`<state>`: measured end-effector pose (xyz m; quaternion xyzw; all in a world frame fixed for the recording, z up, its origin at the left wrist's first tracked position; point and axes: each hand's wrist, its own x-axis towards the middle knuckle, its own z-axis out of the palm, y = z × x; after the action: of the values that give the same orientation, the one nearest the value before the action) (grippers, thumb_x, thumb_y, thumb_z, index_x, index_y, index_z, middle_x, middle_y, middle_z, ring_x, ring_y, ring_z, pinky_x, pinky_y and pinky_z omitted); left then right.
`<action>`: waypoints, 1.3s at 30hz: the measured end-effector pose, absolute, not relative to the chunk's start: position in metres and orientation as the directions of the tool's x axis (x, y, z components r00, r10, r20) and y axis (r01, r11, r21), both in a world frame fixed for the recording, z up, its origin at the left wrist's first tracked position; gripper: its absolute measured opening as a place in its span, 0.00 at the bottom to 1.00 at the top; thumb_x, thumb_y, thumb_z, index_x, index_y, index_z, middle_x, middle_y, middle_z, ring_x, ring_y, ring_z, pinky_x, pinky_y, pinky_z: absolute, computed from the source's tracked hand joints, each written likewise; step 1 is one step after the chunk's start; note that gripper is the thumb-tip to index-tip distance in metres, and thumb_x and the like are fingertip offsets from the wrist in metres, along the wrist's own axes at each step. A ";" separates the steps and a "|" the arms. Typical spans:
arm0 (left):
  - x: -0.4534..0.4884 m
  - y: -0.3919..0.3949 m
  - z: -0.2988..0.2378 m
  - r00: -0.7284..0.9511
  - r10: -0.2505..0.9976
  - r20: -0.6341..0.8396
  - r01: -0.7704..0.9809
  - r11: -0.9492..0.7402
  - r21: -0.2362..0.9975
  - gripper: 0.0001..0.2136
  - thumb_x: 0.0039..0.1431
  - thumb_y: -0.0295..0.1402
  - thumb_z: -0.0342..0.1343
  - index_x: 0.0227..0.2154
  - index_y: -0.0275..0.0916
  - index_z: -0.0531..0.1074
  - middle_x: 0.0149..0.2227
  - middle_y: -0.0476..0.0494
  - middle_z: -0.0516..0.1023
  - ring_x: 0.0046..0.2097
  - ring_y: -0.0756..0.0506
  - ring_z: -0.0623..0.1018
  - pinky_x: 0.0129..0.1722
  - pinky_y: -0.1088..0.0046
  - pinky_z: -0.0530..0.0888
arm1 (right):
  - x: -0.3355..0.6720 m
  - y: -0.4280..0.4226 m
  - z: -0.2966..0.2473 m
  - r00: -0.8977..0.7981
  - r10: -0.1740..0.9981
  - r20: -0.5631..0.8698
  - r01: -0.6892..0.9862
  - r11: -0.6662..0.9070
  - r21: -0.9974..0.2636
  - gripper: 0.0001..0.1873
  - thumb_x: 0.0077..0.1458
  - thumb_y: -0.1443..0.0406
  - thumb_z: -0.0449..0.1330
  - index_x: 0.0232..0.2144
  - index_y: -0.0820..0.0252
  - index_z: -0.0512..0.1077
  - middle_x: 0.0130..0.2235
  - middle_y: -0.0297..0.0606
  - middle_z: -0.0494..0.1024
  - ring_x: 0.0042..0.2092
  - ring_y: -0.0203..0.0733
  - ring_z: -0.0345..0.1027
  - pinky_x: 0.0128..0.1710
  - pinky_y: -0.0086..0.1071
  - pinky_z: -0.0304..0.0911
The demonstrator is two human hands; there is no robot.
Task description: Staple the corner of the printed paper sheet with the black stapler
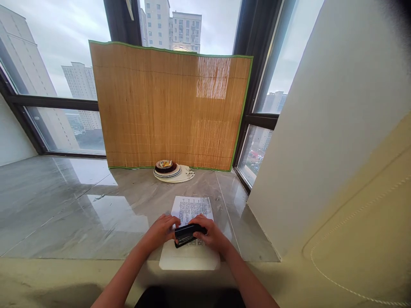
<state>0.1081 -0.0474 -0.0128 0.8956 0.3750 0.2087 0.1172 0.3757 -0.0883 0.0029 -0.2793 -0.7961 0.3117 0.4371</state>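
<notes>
A black stapler (185, 234) is held above a printed sheet of paper (192, 208), tilted a little with its right end higher. My right hand (208, 230) wraps round the stapler's right end, thumb below and fingers over the top. At the other end, my left hand (164, 229) has its fingers curled in against the stapler's tip; the exact contact is partly hidden. Under the stapler, the sheet's lower part is covered from view. Beneath the sheet lies a white board (189, 260) with rounded corners, reaching the ledge's front edge.
Farther back on the grey marble ledge (128, 188) is a stack of small plates (167, 171) on an oval white board (187, 173). A bamboo mat (160, 107) with green edging leans against the windows. A white wall (314, 128) closes the right side.
</notes>
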 end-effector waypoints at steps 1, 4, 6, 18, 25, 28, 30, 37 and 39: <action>0.108 -0.047 -0.012 0.639 0.717 0.279 0.623 -0.695 0.359 0.05 0.61 0.29 0.61 0.40 0.41 0.73 0.38 0.49 0.80 0.39 0.45 0.76 0.43 0.68 0.63 | 0.376 -0.088 0.003 -0.463 0.718 0.520 0.176 0.649 -0.740 0.16 0.64 0.55 0.62 0.50 0.56 0.77 0.41 0.39 0.79 0.45 0.46 0.69 0.50 0.40 0.62; 0.108 -0.047 -0.012 0.644 0.716 0.271 0.626 -0.696 0.352 0.04 0.62 0.29 0.60 0.40 0.41 0.73 0.38 0.48 0.80 0.40 0.45 0.76 0.42 0.68 0.63 | 0.376 -0.088 0.002 -0.459 0.722 0.518 0.180 0.646 -0.742 0.16 0.64 0.56 0.62 0.51 0.55 0.77 0.42 0.39 0.79 0.46 0.46 0.69 0.51 0.40 0.62; 0.108 -0.046 -0.013 0.646 0.715 0.268 0.626 -0.697 0.350 0.04 0.62 0.29 0.60 0.40 0.41 0.73 0.38 0.48 0.80 0.40 0.44 0.76 0.42 0.68 0.63 | 0.376 -0.087 0.001 -0.455 0.726 0.517 0.182 0.643 -0.744 0.15 0.64 0.57 0.62 0.50 0.55 0.77 0.43 0.39 0.79 0.47 0.46 0.69 0.51 0.40 0.62; 0.109 -0.046 -0.011 0.638 0.731 0.244 0.637 -0.678 0.366 0.07 0.60 0.33 0.65 0.40 0.41 0.75 0.39 0.46 0.80 0.42 0.42 0.75 0.43 0.67 0.64 | 0.376 -0.084 -0.006 -0.404 0.749 0.525 0.201 0.632 -0.748 0.14 0.61 0.61 0.64 0.49 0.55 0.78 0.43 0.39 0.80 0.46 0.46 0.70 0.50 0.39 0.64; 0.110 -0.047 -0.008 0.646 0.725 0.240 0.619 -0.681 0.391 0.05 0.61 0.31 0.64 0.39 0.42 0.76 0.39 0.46 0.79 0.42 0.43 0.75 0.44 0.67 0.64 | 0.376 -0.085 -0.004 -0.396 0.759 0.517 0.210 0.623 -0.753 0.14 0.61 0.62 0.64 0.49 0.55 0.77 0.43 0.40 0.80 0.47 0.46 0.70 0.52 0.40 0.64; 0.110 -0.046 -0.009 0.651 0.718 0.247 0.612 -0.689 0.389 0.04 0.61 0.31 0.64 0.39 0.42 0.76 0.40 0.46 0.79 0.42 0.43 0.75 0.44 0.67 0.65 | 0.376 -0.084 -0.004 -0.398 0.756 0.520 0.208 0.626 -0.751 0.14 0.61 0.61 0.64 0.49 0.56 0.77 0.43 0.40 0.80 0.47 0.46 0.70 0.51 0.40 0.64; 0.110 -0.046 -0.010 0.650 0.720 0.244 0.617 -0.687 0.384 0.05 0.62 0.31 0.64 0.39 0.41 0.76 0.40 0.45 0.79 0.43 0.43 0.75 0.44 0.67 0.65 | 0.376 -0.084 -0.004 -0.398 0.754 0.522 0.203 0.628 -0.751 0.13 0.61 0.61 0.64 0.48 0.56 0.78 0.42 0.40 0.80 0.46 0.46 0.70 0.50 0.39 0.64; 0.110 -0.047 -0.008 0.648 0.720 0.247 0.607 -0.685 0.403 0.06 0.62 0.32 0.63 0.41 0.42 0.77 0.42 0.44 0.80 0.43 0.43 0.75 0.45 0.67 0.65 | 0.376 -0.084 -0.005 -0.397 0.762 0.511 0.216 0.619 -0.755 0.14 0.61 0.63 0.64 0.49 0.55 0.77 0.43 0.40 0.80 0.47 0.46 0.70 0.51 0.40 0.65; 0.110 -0.047 -0.008 0.646 0.724 0.244 0.610 -0.681 0.404 0.05 0.62 0.33 0.63 0.41 0.42 0.77 0.42 0.43 0.80 0.43 0.42 0.75 0.45 0.66 0.65 | 0.376 -0.084 -0.005 -0.392 0.768 0.506 0.220 0.612 -0.759 0.14 0.60 0.64 0.64 0.49 0.55 0.78 0.43 0.40 0.79 0.47 0.46 0.70 0.51 0.40 0.65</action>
<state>0.1100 -0.0469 -0.0077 0.8955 0.3724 0.1964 0.1442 0.3764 -0.0843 -0.0049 -0.3181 -0.7767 0.3044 0.4504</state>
